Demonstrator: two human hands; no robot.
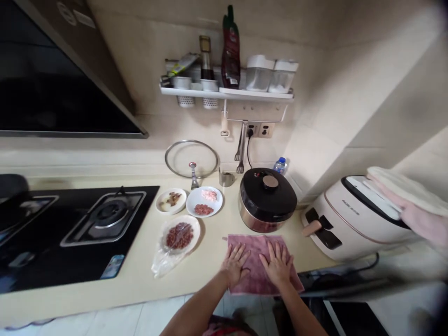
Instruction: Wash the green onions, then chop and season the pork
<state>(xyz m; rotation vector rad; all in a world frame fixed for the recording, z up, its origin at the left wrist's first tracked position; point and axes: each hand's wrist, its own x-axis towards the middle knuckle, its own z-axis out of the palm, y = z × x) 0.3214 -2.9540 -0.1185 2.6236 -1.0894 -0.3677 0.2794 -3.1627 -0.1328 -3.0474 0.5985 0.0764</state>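
Observation:
A pink cloth (257, 266) is spread on the cream countertop, its near edge hanging over the front. My left hand (235, 265) lies flat on the cloth's left part, fingers apart. On its right part rests my right hand (277, 265), also flat with spread fingers. Just behind the cloth stands a round electric cooker (268, 199) with a black lid. To the left sits a bowl of reddish beans or nuts (179, 235) with clear plastic wrap around it. Behind that are a plate with two piles of minced meat (204, 202) and a small dish of seasonings (171, 201).
At the left is a black gas hob (105, 219) beneath a range hood (70, 84). A white air fryer (357, 219) with cloths on top stands right. A glass lid (192, 158) leans on the wall. Above, a shelf (227, 93) carries bottles and jars. A blue-capped bottle (280, 165) stands behind the cooker.

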